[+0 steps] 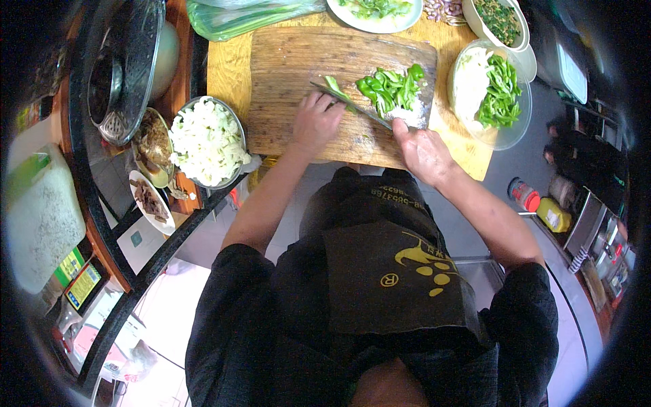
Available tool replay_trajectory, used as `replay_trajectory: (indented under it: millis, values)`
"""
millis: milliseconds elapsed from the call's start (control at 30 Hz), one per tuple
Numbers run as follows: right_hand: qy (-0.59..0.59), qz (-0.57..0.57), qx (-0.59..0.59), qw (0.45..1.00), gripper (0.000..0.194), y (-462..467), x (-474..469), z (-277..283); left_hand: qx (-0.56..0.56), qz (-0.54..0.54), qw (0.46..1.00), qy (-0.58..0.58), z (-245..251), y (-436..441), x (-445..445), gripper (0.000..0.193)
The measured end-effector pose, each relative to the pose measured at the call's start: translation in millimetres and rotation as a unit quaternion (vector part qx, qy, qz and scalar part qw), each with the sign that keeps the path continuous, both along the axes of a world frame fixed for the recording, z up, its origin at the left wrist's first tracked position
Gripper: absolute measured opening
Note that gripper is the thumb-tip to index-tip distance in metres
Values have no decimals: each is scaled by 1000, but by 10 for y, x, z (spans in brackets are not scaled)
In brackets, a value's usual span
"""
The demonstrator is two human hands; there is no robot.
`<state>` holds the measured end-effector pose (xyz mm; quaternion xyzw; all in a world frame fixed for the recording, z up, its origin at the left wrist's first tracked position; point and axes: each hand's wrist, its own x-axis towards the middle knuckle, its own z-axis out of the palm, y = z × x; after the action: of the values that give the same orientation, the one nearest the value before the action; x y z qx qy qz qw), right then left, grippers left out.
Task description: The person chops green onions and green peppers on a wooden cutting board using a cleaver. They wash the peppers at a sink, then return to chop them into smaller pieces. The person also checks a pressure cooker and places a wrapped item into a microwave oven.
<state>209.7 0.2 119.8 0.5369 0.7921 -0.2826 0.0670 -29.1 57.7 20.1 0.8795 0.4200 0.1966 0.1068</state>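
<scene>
My right hand (pixel 423 152) grips the handle of a kitchen knife (pixel 363 110), whose blade slants up and left across a worn wooden cutting board (pixel 295 56). At the blade's far end my left hand (pixel 318 122) holds down a piece of green pepper with curled fingers; the blade and fingers hide most of that piece. A cut strip of green pepper (pixel 333 85) lies just beyond the blade. To its right is a heap of sliced green pepper (pixel 389 89), with pale seeds and pith (pixel 411 116) beside it, close to my right hand.
Right of the board, a clear bowl (pixel 519 133) holds white slices and green pepper strips. A bowl of cauliflower (pixel 242 133) stands at left, near a plate of meat (pixel 168 224). Behind the board are bagged green stalks (pixel 244 18) and a plate of greens (pixel 351 23).
</scene>
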Motion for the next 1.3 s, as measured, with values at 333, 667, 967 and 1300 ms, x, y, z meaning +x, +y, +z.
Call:
replay_trajectory:
  millis: [333,667,967,1300]
  values:
    - [-28,-60,-11,998,24,-390,262,-138,-26,49,998,-14,74,-11,43,32]
    - [18,-278,4,960,14,-1178,605,175,-140,161,966,-148,-94,15,-80,31]
    - [-10,-336,117,935,14,-812,374,-291,-142,96,962,-214,-159,252,862,40]
    - [404,-596,-158,676,18,-860,103,-782,-68,86,981,-160,-145,250,1215,67]
